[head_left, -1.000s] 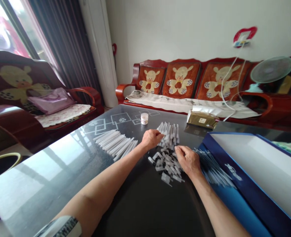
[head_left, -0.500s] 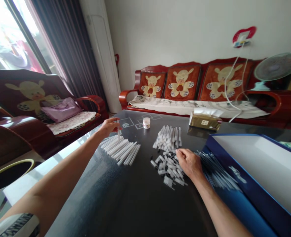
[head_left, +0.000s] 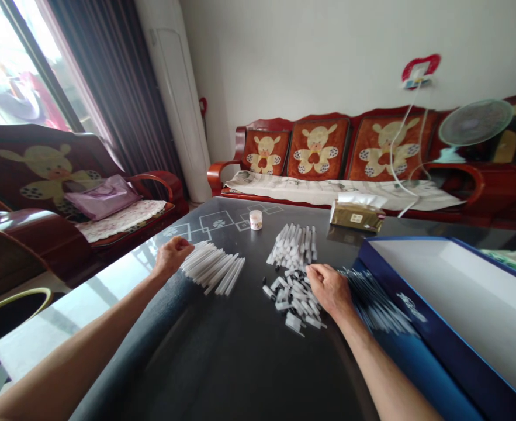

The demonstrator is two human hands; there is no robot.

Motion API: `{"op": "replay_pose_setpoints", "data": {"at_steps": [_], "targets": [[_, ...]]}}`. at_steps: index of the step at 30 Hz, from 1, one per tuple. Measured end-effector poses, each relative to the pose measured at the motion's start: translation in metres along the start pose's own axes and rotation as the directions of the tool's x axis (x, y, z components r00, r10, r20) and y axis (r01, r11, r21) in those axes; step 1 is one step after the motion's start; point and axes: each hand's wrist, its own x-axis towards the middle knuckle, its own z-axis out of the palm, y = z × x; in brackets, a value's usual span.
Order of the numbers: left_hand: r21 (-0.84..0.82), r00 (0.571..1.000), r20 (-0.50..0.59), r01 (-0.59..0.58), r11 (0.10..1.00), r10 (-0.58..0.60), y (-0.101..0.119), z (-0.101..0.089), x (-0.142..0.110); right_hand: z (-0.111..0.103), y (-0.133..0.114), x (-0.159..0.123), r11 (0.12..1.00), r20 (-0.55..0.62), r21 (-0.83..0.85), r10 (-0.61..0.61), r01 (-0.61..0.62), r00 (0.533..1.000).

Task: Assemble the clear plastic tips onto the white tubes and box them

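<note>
My left hand is at the far left end of a row of white pen-like tubes, fingertips pinched together beside the tube ends. Whether a tube is between those fingers I cannot make out. Curled closed, my right hand rests at the right edge of a loose heap of small white and black caps; its fingers hide whatever they grip. Behind the heap lies a stacked bundle of shorter capped white pieces. Thin dark rods lie to the right of my right hand.
A large blue box with a white inside stands at the right. Farther back on the dark table are a small white jar and a gold tissue box. A wooden sofa is beyond the table.
My left hand has lowered and moved left, to the ends of the white tubes; the upright tube it held no longer shows. My right hand stays by the caps. The view has shifted slightly.
</note>
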Motion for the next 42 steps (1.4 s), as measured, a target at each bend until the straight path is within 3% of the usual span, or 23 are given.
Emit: {"op": "replay_pose_setpoints", "data": {"at_steps": [7, 11, 14, 18, 23, 27, 32, 37, 42], "targets": [[0.194, 0.978, 0.066, -0.205, 0.959, 0.196, -0.003, -0.009, -0.011, 0.000, -0.002, -0.001, 1.000, 0.013, -0.005, 0.022, -0.022, 1.000], [0.164, 0.938, 0.042, -0.345, 0.924, 0.343, 0.033, 0.006, -0.006, 0.000, -0.002, -0.001, 1.000, 0.020, -0.009, 0.022, -0.022, 1.000], [0.105, 0.913, 0.140, -0.398, 0.911, 0.383, 0.085, 0.039, -0.004, -0.001, -0.003, -0.001, 1.000, 0.013, -0.003, 0.021, -0.021, 1.000], [-0.069, 0.903, 0.301, -0.299, 0.952, 0.306, 0.155, 0.100, -0.003, -0.002, -0.005, -0.001, 0.999, 0.018, -0.004, 0.035, -0.035, 0.999], [-0.107, 0.885, 0.416, -0.180, 0.978, 0.208, 0.203, 0.159, 0.008, -0.004, -0.006, -0.002, 0.999, 0.018, 0.018, 0.035, -0.035, 0.999], [-0.092, 0.858, 0.500, -0.085, 0.992, 0.120, 0.213, 0.179, 0.017, -0.005, -0.008, -0.002, 0.999, 0.010, 0.020, 0.032, -0.032, 0.999], [-0.142, 0.838, 0.540, -0.007, 0.990, 0.083, 0.211, 0.182, 0.015, -0.005, -0.008, -0.002, 0.999, 0.015, 0.008, 0.047, -0.047, 0.999], [-0.265, 0.840, 0.537, 0.078, 0.961, 0.079, 0.205, 0.175, 0.011, -0.005, -0.009, -0.003, 0.999, 0.019, -0.004, 0.043, -0.043, 0.999], [-0.393, 0.849, 0.502, 0.058, 0.918, 0.162, 0.186, 0.150, -0.007, -0.005, -0.007, -0.001, 0.998, 0.000, 0.023, 0.057, -0.057, 0.998]]}}
